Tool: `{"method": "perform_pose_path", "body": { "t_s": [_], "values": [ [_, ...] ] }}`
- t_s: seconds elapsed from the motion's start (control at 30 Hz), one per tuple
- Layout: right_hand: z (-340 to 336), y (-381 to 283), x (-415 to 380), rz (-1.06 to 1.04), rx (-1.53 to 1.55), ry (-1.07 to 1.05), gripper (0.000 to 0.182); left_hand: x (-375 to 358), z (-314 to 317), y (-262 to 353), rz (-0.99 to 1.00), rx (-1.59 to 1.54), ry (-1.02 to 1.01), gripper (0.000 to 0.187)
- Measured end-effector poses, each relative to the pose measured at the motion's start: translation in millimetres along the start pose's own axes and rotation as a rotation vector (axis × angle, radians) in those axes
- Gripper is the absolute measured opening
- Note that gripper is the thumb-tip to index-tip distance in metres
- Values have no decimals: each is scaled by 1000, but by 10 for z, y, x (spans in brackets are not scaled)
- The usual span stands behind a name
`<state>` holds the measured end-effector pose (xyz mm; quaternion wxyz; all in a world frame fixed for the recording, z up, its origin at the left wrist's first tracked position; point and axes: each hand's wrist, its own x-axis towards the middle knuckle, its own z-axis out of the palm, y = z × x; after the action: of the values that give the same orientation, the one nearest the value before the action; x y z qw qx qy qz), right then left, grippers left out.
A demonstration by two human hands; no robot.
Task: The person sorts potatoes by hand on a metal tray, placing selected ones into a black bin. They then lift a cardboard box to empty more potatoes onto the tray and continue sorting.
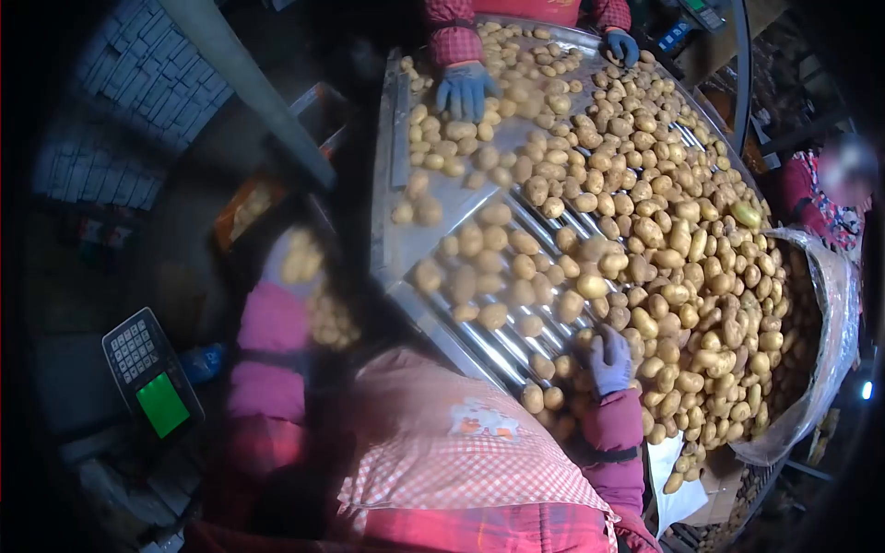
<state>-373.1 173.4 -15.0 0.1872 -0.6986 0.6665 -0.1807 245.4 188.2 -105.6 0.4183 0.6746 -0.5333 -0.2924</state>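
Note:
Potatoes [682, 240] cover much of a metal sorting table with rollers [544, 226]. My left hand [277, 263], in a pale glove and smeared by motion, is off the table's left side. Several blurred potatoes [301, 256] are against its palm, and it appears closed around them. Just below it, more potatoes [332, 318] lie in a dark container whose edges I cannot make out. My right hand [610, 361], also gloved, is at the near edge of the pile. Its fingers are extended and apart among the potatoes, with no potato visibly gripped.
Across the table, a co-worker's blue-gloved hands [466, 92] are over the potatoes. Another person [820, 189] stands at the right, by a plastic-lined edge [830, 313]. A scale display [152, 373] is lower left. A metal post [249, 88] slants across the upper left.

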Motion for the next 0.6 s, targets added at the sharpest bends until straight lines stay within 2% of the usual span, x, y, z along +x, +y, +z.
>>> {"method": "perform_pose_path", "body": {
  "t_s": [0.03, 0.07, 0.1, 0.17, 0.2, 0.23, 0.27, 0.3, 0.33, 0.37, 0.43, 0.47, 0.53, 0.57, 0.6],
  "values": [
    [65, -8, -38, 33, 50, -23, 37, 11, -187, -399, 36, 393, -43, 41],
    [69, -88, -59, 38, 25, -26, 40, 75, -159, -430, 84, 779, -85, 42],
    [50, -139, -50, 42, 1, -28, 43, 169, -23, -470, 107, 762, -97, 42],
    [30, -126, -27, 50, -10, -67, 46, 214, 175, 11, -513, -316, 270, 42],
    [38, -125, -26, 48, -10, -120, 49, 287, 482, 1111, -431, -170, 29, 42],
    [46, -149, -24, 38, 2, -126, 49, 372, 734, 735, -107, -348, -50, 37],
    [36, -189, -28, 37, -1, -123, 51, 571, 1076, 892, -109, -652, -324, 43],
    [35, -224, -30, 34, -1, -121, 52, 550, 1258, 1228, -581, -833, -329, 39],
    [48, -243, -34, 33, 9, -131, 54, 519, 1603, 1540, -266, -493, -369, 39],
    [51, -258, -38, 12, -7, -119, 55, 572, 1720, 1923, -18, 20, -594, 41],
    [56, -247, -40, -13, -13, -103, 53, 418, 1928, 2437, 41, -28, -597, 48],
    [38, -234, -41, -7, -13, -93, 53, 430, 2054, 2417, 51, -27, -604, 48],
    [-15, -235, -28, -10, 0, -150, 52, 482, 2324, 2313, 638, 666, -572, 57],
    [-61, -274, -4, -2, -1, -139, 52, 476, 2405, 2383, 652, 664, -576, 57],
    [-114, -336, 34, -27, -12, -70, 51, 441, 2472, 2469, 531, 786, -579, 62]
  ]
}}
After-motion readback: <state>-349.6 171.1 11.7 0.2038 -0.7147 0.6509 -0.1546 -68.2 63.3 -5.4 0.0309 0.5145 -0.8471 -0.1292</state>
